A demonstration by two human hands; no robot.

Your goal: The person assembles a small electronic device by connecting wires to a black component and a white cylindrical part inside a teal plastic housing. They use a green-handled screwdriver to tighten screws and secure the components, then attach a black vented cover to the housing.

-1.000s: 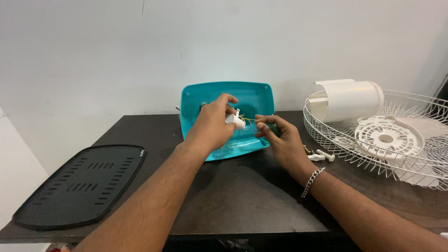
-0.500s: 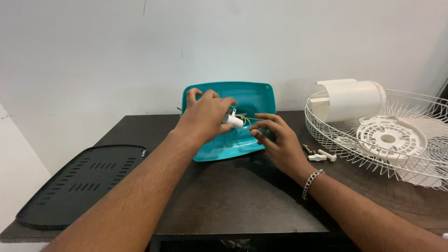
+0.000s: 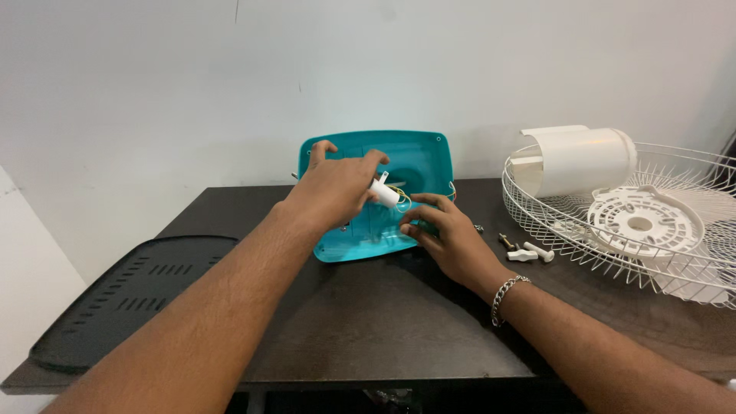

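**Both hands in the teal housing**

Plain white wall behind, dark brown wooden tabletop (image 3: 368, 322) in front of me, and I'm looking straight down at it. Propped against the wall at the back of the tabletop stands the teal plastic housing with rounded corners (image 3: 425, 157), its open inner side facing me and its lower edge resting on the wood.

My left hand (image 3: 333, 192) is up inside the housing. Its fingers are curled together around a small white plastic cylinder (image 3: 383, 192), thumb and forefinger clamped on it, and thin yellowish wires (image 3: 399, 201) run from the cylinder into the teal shell.

My right hand (image 3: 448, 238), silver chain bracelet (image 3: 506, 291) on the wrist, rests at the housing's lower right edge. Its fingers are loosely bent, tips against the teal plastic and near those wires; whether they pinch anything, I cannot tell.

Off to the left, a flat black plastic panel with rows of vent slots (image 3: 130, 295) lies at the tabletop's corner, well apart from my hands. To the right sits a white wire fan guard (image 3: 675, 253), with a white cylindrical motor cover (image 3: 583, 157) in it. Between the guard and my right hand lie a few small white plastic clips and screws (image 3: 529, 251), loose on the wood.
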